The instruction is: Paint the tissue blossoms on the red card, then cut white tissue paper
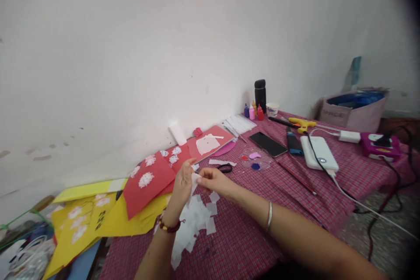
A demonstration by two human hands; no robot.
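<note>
My left hand [184, 180], with a beaded bracelet at its wrist, holds a small piece of thin white paper [194, 180] upright. The fingertips of my right hand [212, 180] pinch the same paper from the right side. Below both hands, a loose pile of white paper squares [197, 221] lies on the checked red cloth. Black-handled scissors [225, 168] rest just behind my right hand, their blades partly hidden. A white paper strip [222, 162] lies beside them. Red paper [144, 186] with white flower shapes is to the left of my left hand.
Yellow flowered sheets [78, 223] lie at the left. Farther right are a paint palette [255, 159], a phone [268, 144], a brush [297, 176], a white power bank [318, 153] with cables and a yellow glue gun [302, 124]. A black bottle [260, 96] and paint bottles [252, 112] stand by the wall.
</note>
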